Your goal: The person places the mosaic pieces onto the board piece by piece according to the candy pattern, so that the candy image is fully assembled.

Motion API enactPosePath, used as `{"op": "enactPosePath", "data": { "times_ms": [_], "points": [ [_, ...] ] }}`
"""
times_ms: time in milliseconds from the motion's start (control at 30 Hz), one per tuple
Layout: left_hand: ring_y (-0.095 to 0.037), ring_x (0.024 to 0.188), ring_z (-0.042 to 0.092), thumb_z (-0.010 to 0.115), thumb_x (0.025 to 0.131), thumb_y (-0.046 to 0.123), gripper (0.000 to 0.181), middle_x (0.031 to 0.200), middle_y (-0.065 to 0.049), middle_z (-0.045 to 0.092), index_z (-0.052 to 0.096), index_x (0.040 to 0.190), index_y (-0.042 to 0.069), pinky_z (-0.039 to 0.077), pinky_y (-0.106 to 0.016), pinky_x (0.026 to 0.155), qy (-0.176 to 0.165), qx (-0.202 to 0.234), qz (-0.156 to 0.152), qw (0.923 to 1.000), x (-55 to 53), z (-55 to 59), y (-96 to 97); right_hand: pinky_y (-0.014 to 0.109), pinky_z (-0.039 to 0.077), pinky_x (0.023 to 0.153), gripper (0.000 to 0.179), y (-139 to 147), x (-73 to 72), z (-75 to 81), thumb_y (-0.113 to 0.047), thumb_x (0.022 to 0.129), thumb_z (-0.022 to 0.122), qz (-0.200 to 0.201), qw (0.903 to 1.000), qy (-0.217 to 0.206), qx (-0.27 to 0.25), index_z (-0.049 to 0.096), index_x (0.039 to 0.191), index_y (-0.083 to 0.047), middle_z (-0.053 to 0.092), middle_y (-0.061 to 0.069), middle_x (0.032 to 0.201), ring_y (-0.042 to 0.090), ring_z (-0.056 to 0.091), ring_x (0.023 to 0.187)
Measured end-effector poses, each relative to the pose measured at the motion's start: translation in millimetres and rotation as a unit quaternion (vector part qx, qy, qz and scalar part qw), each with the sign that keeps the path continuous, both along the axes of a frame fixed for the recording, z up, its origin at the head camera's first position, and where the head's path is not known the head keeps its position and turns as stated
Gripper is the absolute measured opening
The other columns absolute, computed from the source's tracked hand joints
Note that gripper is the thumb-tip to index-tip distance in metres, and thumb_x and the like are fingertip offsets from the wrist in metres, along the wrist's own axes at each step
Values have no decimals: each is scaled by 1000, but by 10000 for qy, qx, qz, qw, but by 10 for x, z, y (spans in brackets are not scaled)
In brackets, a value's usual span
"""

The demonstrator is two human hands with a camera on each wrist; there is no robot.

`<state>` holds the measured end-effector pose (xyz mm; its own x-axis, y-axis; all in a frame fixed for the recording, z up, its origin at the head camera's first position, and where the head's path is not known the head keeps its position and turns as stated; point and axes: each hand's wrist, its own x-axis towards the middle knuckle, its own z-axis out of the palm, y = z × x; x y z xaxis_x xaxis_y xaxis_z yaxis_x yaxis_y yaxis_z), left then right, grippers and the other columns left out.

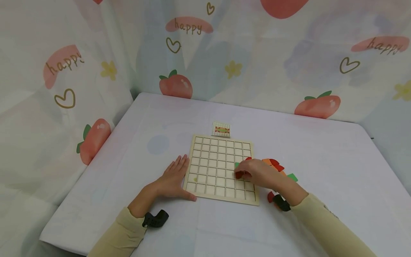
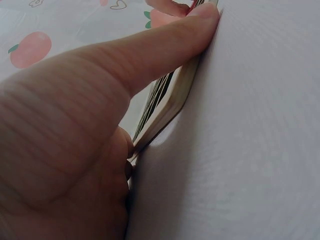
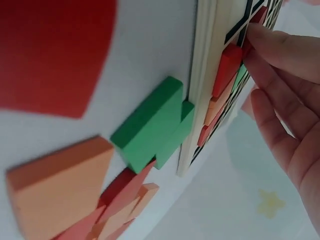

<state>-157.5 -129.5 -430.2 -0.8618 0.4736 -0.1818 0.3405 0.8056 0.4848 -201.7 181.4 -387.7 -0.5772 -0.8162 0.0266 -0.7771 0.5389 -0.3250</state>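
A wooden board [image 1: 210,165] with a square grid lies flat on the table. My left hand [image 1: 171,182] rests at its left side, fingers straight along the edge and thumb at the front corner. Over the board's right part, my right hand [image 1: 257,173] pinches a small red block [image 3: 256,16] down at the grid squares. Right beside those fingertips, a green block [image 1: 237,165] sits on the grid. More blocks lie along the board's right side in the right wrist view, among them a red block [image 3: 228,67] and an orange block [image 3: 216,107].
A small pattern card [image 1: 221,129] showing a candy-like figure stands behind the board. Loose blocks lie on the table to the right, including green blocks [image 3: 152,120], an orange block [image 3: 62,187] and a large red block [image 3: 55,55]. Printed cloth [image 1: 205,50] hangs behind the table.
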Motion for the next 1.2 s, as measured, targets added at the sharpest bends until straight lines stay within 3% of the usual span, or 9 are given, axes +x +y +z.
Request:
{"op": "enactPosePath", "data": {
  "times_ms": [200,400,900,1067,1200],
  "points": [
    [-24,137,-12,68,63,68,128,152,-13,-7,-3,146,1,-1,-41,108,-10,-35,-3,10000,-1,13,9,28,50,73,21,-19,-15,14,4,77,70,220,9997,70,86,70,95,-7,62,-3,91,13,60,84],
    [-23,137,-13,68,63,68,128,152,-12,-8,-3,146,1,-1,-41,108,-28,-74,2,10000,-6,20,10,31,49,76,25,-11,-10,17,3,76,72,0,9999,-62,109,69,98,-8,65,-4,91,14,60,87],
    [-23,137,-13,68,63,69,129,152,-13,-8,-4,146,1,-1,-42,108,29,74,-72,9999,-7,-15,-15,31,50,75,29,16,29,-6,5,73,73,-146,9998,136,-52,69,100,-6,65,0,94,18,59,89],
    [-24,137,-13,67,63,69,129,152,-13,-8,-4,146,1,-1,-42,108,48,87,-93,9999,-4,-25,-27,32,49,77,26,74,36,45,5,73,73,-226,9992,201,-245,69,97,-5,65,2,94,19,58,91],
    [-25,137,-13,68,63,69,129,152,-14,-7,-3,145,0,-1,-43,108,46,155,-84,9998,6,-11,-24,37,48,78,25,159,59,106,5,74,72,-519,9984,208,-65,70,97,-4,64,5,97,23,58,94]
  ]
}}
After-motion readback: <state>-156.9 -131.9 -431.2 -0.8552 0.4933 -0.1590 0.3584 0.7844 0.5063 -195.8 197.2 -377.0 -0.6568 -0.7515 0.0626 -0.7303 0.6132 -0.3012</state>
